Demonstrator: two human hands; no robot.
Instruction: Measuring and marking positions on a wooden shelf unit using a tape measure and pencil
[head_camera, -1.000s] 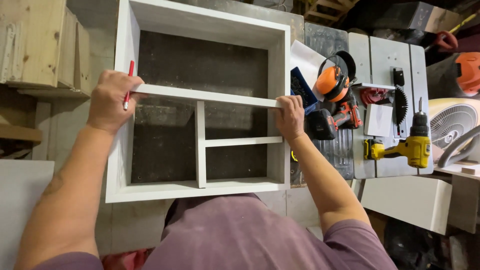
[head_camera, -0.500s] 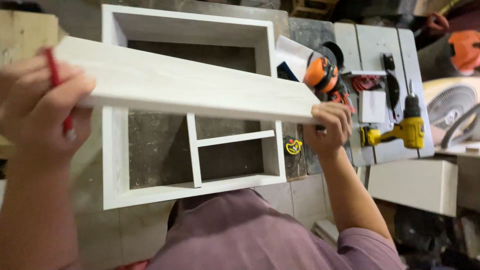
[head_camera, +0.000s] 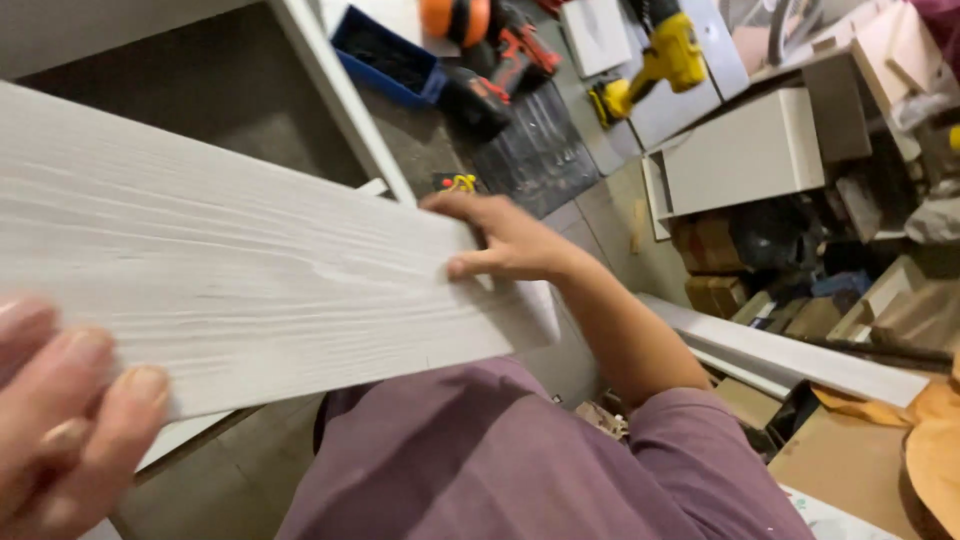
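Observation:
I hold a long white wood-grain board (head_camera: 230, 270) flat in front of my chest, close to the camera. My left hand (head_camera: 70, 420) grips its near left end, fingers curled over the top edge; it is blurred and very near the lens. My right hand (head_camera: 500, 240) holds the board's right end, thumb on top. Behind the board lies the white shelf frame (head_camera: 340, 95) on the bench; most of it is hidden by the board.
A blue parts bin (head_camera: 385, 55), orange ear muffs (head_camera: 455, 15), a red drill (head_camera: 510, 60) and a yellow drill (head_camera: 665, 55) lie on the bench at the top. A white cabinet box (head_camera: 745, 150) and wood offcuts (head_camera: 900, 310) stand to the right.
The board, pulled out of the frame, has been lifted up toward my face. My head has turned right, so the frame now sits at the upper left and the floor clutter shows.

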